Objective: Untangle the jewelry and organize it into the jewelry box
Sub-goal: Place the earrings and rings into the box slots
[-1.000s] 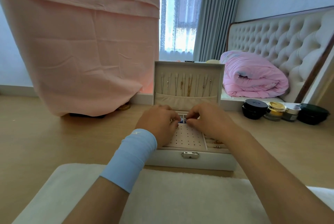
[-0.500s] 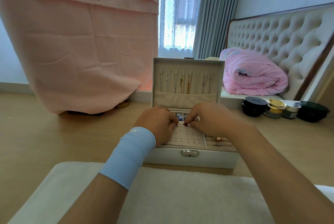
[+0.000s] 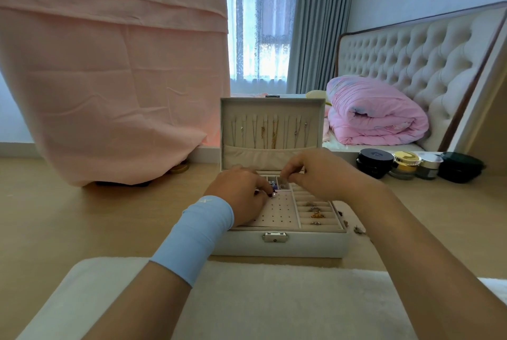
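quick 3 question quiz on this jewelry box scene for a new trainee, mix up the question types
1. True or false: the lid of the jewelry box is shut.
2. Where do the necklaces hang? A) inside the lid B) in the ring rows C) on the floor
3. Fill in: the blue wristband sits on the person's ___ wrist.

Key: 1 false; 2 A; 3 left
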Available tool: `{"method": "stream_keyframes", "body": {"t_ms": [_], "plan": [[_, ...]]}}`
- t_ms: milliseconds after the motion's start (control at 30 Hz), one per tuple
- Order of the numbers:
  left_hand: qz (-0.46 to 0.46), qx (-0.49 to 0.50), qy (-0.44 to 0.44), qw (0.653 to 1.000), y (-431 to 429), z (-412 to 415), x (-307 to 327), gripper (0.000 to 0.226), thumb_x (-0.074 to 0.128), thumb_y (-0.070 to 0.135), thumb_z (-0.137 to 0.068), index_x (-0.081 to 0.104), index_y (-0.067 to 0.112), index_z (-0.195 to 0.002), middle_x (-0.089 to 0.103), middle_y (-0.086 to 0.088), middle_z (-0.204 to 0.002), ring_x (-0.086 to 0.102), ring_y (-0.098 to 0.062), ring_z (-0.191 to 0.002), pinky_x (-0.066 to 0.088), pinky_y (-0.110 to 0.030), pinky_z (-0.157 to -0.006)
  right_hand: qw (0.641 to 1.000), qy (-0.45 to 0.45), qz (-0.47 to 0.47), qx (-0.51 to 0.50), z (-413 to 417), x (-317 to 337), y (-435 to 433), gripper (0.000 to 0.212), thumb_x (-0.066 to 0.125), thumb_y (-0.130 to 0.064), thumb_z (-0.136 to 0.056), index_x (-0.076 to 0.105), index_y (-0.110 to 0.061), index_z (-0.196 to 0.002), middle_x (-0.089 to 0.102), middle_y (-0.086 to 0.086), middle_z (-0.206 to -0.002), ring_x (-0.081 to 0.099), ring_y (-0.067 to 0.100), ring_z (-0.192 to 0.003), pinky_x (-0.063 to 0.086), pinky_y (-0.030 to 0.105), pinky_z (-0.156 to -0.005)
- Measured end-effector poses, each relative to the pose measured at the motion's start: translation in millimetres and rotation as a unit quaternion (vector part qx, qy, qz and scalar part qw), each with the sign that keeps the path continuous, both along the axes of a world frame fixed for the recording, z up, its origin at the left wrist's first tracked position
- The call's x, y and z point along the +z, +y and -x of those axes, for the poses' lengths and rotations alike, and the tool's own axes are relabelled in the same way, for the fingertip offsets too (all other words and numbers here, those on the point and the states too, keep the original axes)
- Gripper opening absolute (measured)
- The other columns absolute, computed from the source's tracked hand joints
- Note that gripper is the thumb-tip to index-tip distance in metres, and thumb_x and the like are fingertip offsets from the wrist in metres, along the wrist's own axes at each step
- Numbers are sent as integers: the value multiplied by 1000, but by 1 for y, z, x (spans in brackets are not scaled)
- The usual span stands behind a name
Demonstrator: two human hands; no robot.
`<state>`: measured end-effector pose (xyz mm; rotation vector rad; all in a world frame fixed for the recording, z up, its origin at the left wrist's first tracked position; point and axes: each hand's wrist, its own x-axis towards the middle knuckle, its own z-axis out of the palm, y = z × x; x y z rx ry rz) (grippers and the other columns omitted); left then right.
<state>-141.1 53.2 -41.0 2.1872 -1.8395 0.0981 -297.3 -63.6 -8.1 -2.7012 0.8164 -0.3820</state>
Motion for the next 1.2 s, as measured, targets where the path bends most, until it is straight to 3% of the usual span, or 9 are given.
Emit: {"method": "stream_keyframes", "body": {"t_ms": [133,300,400,500,667,800,967,1100,1200], "plan": [[23,2,16,1000,-8,10,15,22,51,34,-96,65,38,-113,60,11,-115,47,-14,-112,40,-30,-94,999,-19,-22,-17,31,12,-18,19,64,-19,-97,76,-30,-107,65,-17,-101,59,-3,-88,45,16,-81],[41,-51,57,996,-34,55,29,22,54,34,-95,63,36,-115,61,16,-113,53,-9,-103,44,-28,-93,995,57,-40,-71,79,4,-41,17,67,-22,-96,76,-31,-108,67,-17,-103,62,2,-98,48,21,-88],[11,-70,41,997,-57,86,30,23,53,34,-95,65,34,-116,63,14,-113,56,-12,-104,48,-31,-94,987,109,-84,-87,101,-11,-52,14,72,-23,-92,78,-30,-103,71,-13,-102,65,4,-89,55,23,-78],[-40,-75,27,996,-76,110,27,23,52,32,-96,67,35,-112,66,12,-113,60,-15,-101,49,-31,-92,974,165,-127,-83,113,-17,-57,10,75,-28,-88,76,-31,-98,70,-10,-89,62,8,-70,48,20,-59],[-95,-87,-12,992,-97,133,15,23,52,30,-94,71,36,-106,69,11,-106,63,-15,-95,54,-35,-89,962,207,-161,-81,117,-22,-64,19,79,-31,-84,76,-29,-103,74,-8,-95,61,11,-70,50,25,-64],[-120,-79,-29,989,-102,139,7,23,51,30,-93,69,38,-105,68,11,-107,63,-15,-95,55,-34,-86,964,199,-155,-80,115,-33,-70,14,78,-19,-86,80,-24,-99,76,-7,-91,60,11,-67,51,25,-63],[-102,-76,-26,992,-101,137,3,21,56,35,-90,67,39,-107,67,17,-107,61,-12,-98,51,-29,-85,972,150,-162,-75,119,-35,-76,9,73,-23,-91,80,-21,-96,77,-6,-87,59,10,-61,48,21,-55],[-69,-64,44,995,-98,133,2,24,67,44,-81,67,38,-105,69,21,-98,61,-5,-93,53,-30,-85,980,65,-175,-68,122,-31,-80,12,69,-28,-94,76,-24,-85,72,-9,-79,56,11,-59,43,24,-54],[-23,-44,100,994,-97,128,2,20,75,43,-76,70,37,-94,70,22,-88,63,-3,-88,55,-31,-83,967,16,-247,-62,122,-31,-77,15,65,-29,-97,74,-23,-86,71,-8,-81,54,10,-58,37,22,-48]]}}
